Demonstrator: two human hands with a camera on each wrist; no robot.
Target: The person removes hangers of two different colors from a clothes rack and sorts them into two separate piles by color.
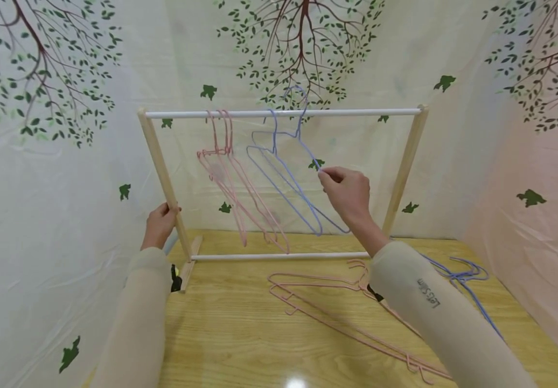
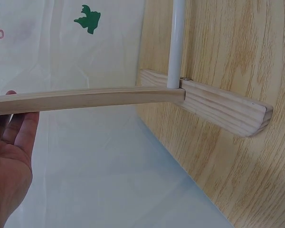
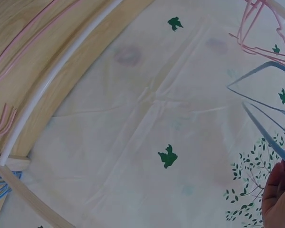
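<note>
My right hand pinches the sloping arm of a blue hanger, whose hook stands above the white top rail. In the right wrist view, part of this blue hanger runs out from the fingertips of the right hand. Beside it another blue hanger hangs from the rail. Three pink hangers hang farther left. My left hand grips the rack's left wooden post, its fingers wrapped behind the post in the left wrist view.
Pink hangers lie on the wooden table, partly hidden under the right forearm. Blue hangers lie at the table's right side. A lower white rail crosses the rack near the tabletop. Behind it hangs a leaf-patterned sheet.
</note>
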